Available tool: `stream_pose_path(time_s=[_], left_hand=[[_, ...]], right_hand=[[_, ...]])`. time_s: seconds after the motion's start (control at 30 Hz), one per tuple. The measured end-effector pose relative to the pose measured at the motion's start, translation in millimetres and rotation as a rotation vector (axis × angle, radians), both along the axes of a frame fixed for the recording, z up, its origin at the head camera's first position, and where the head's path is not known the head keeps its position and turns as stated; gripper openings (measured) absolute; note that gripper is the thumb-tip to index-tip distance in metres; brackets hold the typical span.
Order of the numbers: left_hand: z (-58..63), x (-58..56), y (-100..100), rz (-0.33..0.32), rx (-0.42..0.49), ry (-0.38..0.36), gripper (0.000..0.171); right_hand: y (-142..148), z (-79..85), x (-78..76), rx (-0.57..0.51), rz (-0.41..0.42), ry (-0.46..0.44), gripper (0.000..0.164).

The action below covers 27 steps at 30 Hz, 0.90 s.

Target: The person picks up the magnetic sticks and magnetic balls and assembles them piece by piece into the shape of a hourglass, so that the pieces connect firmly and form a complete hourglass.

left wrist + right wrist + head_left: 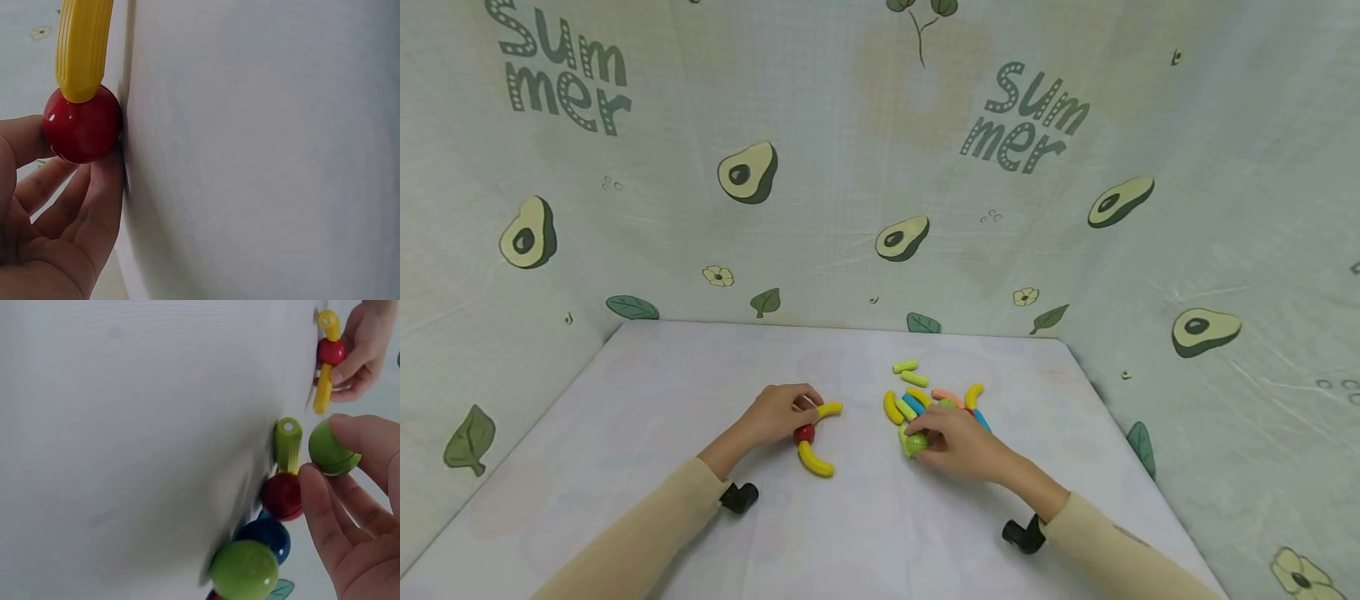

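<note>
My left hand [778, 414] pinches a curved yellow toy rod [831, 409] close to a glossy red ball [804, 433]. A second curved yellow rod [816, 461] extends from the ball's near side; in the left wrist view this rod meets the red ball end-on. Over on the right, my right hand [958, 442] holds a green ball [331, 450] between thumb and fingertips. Beside that ball, a light green rod [287, 444] lies on the table with another red ball [282, 496] at its end. The right hand hides part of the pile.
Around the right hand lie curved yellow rods [893, 407], blue rods [913, 404] and an orange rod [947, 397]. Two light green rods [910, 372] lie farther back. A blue ball [269, 539] and another green ball [244, 570] rest nearby. Printed cloth surrounds the white table [700, 367].
</note>
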State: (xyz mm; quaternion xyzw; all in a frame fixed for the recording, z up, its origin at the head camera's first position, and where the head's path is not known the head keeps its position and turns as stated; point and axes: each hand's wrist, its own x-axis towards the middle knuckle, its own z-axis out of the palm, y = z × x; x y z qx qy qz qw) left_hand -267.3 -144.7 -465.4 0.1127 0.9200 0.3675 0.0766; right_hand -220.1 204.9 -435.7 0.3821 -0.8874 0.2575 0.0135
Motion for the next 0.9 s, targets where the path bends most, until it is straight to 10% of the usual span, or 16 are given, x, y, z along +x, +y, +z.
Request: stream_pose_path(time_s=[0.9], left_hand=[[-4.1, -5.8, -1, 0.011, -0.044, -0.006, 0.016]], right_hand=[[-73, -2.3, -47.1, 0.013, -0.158, -0.161, 0.032]])
